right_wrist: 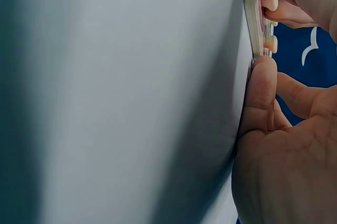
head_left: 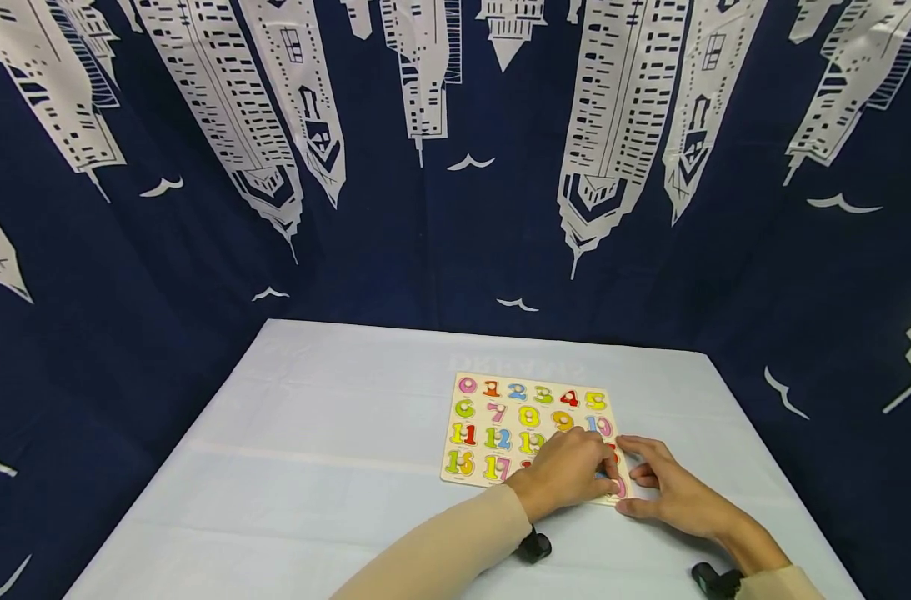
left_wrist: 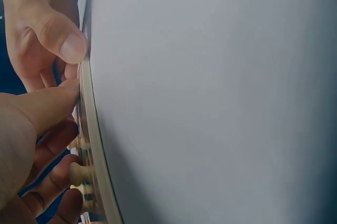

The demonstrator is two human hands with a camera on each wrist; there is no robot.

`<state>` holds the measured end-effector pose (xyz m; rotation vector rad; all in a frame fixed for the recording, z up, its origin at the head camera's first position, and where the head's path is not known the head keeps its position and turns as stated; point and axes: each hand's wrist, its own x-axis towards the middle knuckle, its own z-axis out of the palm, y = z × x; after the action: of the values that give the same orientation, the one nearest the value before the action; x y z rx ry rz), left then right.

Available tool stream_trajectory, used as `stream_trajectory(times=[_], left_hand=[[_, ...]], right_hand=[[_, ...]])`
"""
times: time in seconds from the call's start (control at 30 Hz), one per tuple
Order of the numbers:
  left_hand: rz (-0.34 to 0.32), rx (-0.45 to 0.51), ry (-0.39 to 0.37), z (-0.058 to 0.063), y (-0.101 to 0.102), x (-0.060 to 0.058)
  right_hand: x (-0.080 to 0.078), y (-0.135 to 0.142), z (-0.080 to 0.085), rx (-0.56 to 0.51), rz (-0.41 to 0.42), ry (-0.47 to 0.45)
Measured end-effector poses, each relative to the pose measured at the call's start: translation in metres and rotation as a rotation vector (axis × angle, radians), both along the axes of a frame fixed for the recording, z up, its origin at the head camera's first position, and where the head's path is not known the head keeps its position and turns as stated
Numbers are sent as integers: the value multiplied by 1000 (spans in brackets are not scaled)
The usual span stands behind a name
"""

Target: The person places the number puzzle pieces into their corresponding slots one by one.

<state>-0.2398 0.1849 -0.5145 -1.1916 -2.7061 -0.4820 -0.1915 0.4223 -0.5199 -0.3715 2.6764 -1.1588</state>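
A wooden number puzzle board (head_left: 449, 468) lies on the table, its bright number pieces fitted with small pegs. My left hand (head_left: 563, 471) reaches over its lower right part, thumb and curled fingers around a pink-and-blue number piece (head_left: 622, 488) at the corner. Pegs (left_wrist: 81, 174) show beside the left fingers in the left wrist view. At the board's right edge is my right hand (head_left: 676, 492), its index finger higher up and its thumb by the lower corner. The right wrist view shows a right fingertip (right_wrist: 263, 68) right at the board's edge. The left hand covers several pieces.
A white cloth covers the table (head_left: 312, 433). Behind it hangs a dark blue curtain (head_left: 425, 250) with white buildings and birds. Black wrist devices sit under the left wrist (head_left: 533, 546) and the right wrist (head_left: 716, 581).
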Motion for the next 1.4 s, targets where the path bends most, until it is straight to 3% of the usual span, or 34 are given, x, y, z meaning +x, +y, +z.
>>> stream_trajectory(times=[0.43, 0.6, 0.73, 1.0, 1.17, 1.4], left_hand=[[-21, -34, -8, -1, 2, 3], [-66, -47, -86, 4, -11, 2], [-72, 2, -128, 10, -31, 1], [-9, 85, -120, 26, -94, -12], [88, 127, -95, 27, -161, -17], [258, 161, -38, 30, -253, -15]], right_hand=[[4, 3, -2, -15, -13, -27], [3, 4, -2, -14, -17, -25], [1, 6, -2, 2, -22, -24], [-1, 7, -4, 20, -64, -20], [3, 1, -8, -4, -66, 19], [9, -19, 4, 123, -163, 138]])
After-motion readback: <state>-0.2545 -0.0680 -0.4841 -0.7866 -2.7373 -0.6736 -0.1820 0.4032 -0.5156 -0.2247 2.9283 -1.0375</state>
